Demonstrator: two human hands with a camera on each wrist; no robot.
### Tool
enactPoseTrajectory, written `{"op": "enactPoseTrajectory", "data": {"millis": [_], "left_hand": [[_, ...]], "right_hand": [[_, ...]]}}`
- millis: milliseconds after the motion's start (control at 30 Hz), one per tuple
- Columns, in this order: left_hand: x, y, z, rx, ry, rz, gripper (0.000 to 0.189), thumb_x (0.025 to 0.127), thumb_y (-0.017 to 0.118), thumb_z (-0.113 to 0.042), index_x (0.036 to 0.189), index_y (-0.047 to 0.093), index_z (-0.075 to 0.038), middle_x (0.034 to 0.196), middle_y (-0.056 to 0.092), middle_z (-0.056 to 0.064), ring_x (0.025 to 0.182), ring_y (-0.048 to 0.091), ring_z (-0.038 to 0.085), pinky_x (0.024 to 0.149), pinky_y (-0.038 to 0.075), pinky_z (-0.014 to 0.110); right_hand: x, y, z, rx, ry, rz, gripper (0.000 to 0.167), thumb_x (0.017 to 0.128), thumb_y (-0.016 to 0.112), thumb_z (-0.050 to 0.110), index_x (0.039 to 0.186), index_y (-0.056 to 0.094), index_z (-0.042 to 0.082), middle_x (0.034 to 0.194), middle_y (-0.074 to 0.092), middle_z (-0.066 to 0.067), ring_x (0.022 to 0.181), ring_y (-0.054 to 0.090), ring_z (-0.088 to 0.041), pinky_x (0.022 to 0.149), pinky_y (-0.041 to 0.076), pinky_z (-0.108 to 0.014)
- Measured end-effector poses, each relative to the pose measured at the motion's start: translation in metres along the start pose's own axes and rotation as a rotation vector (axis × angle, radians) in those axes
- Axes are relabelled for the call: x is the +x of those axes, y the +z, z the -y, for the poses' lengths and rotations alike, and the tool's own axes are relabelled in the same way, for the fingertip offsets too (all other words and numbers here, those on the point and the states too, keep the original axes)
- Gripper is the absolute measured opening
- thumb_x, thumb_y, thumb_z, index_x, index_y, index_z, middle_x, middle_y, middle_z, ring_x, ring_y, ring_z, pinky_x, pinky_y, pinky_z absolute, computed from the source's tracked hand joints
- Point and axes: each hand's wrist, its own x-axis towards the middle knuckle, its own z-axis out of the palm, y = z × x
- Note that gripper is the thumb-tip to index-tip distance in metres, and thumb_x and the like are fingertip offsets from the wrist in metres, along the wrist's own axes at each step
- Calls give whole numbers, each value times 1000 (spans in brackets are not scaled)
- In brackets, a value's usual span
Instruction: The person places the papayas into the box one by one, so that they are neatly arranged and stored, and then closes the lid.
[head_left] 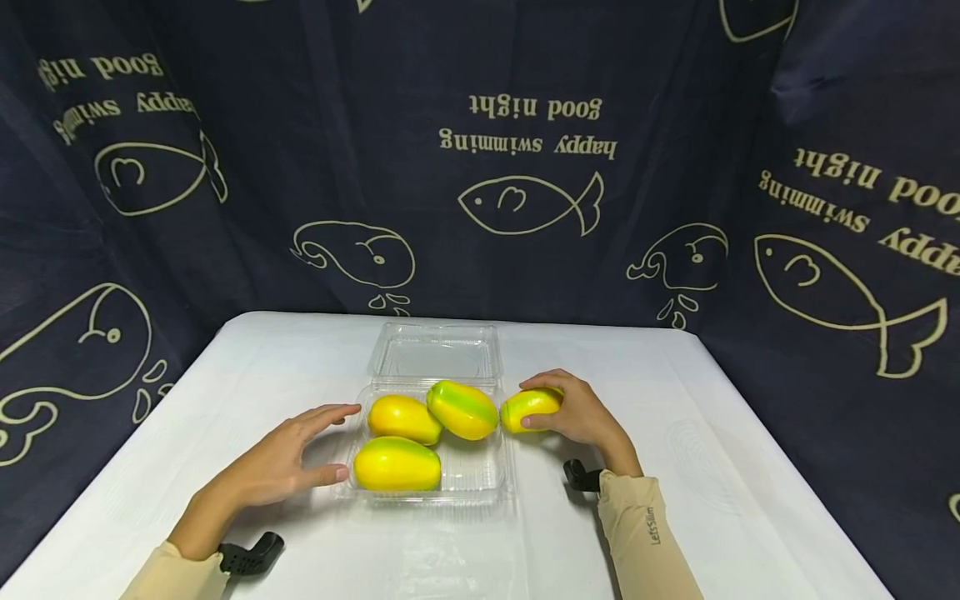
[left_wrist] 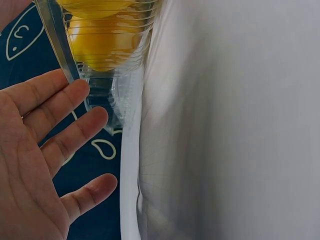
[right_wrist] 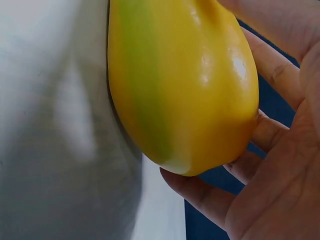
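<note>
A clear plastic clamshell box (head_left: 472, 475) lies with its lid folded back on the white table. Inside are a papaya (head_left: 397, 464) at the front left, another papaya (head_left: 403, 418) behind it, and a tilted papaya (head_left: 462, 410) at the back right, its upper end against its neighbour. My right hand (head_left: 573, 410) holds a fourth, yellow-green papaya (right_wrist: 185, 90) just right of the box, thumb and fingers around its sides. At the box's left wall my left hand (head_left: 281, 458) is spread, fingertips close to the rim and palm facing it, holding nothing.
The hinged lid (head_left: 437, 352) lies toward the table's far edge. A white cloth covers the table (head_left: 637, 358). Dark blue curtains (head_left: 525, 267) with fish and whale drawings hang behind and on both sides. Each wrist wears a black camera mount.
</note>
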Motion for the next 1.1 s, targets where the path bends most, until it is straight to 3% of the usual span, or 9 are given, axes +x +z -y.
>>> {"op": "enactPoseTrajectory", "data": {"millis": [533,1100], "left_hand": [[1,-1,-1,14,20,-3,75,86,75,-46,150,46,-21,150,51,2,136,50,35,104,42,64],[0,1,1,-4,-3,1,76,84,77,-45,150,47,-22,151,50,0,136,51,31,106,44,61]], "right_hand": [[2,1,-3,-12,-7,-5,51,73,91,25,121,73,18,128,65,-3,126,56,-29,110,43,-50],[1,-1,-3,-52,13,-37,47,76,89,29,120,73,20,127,66,-4,123,58,-28,107,44,-49]]}}
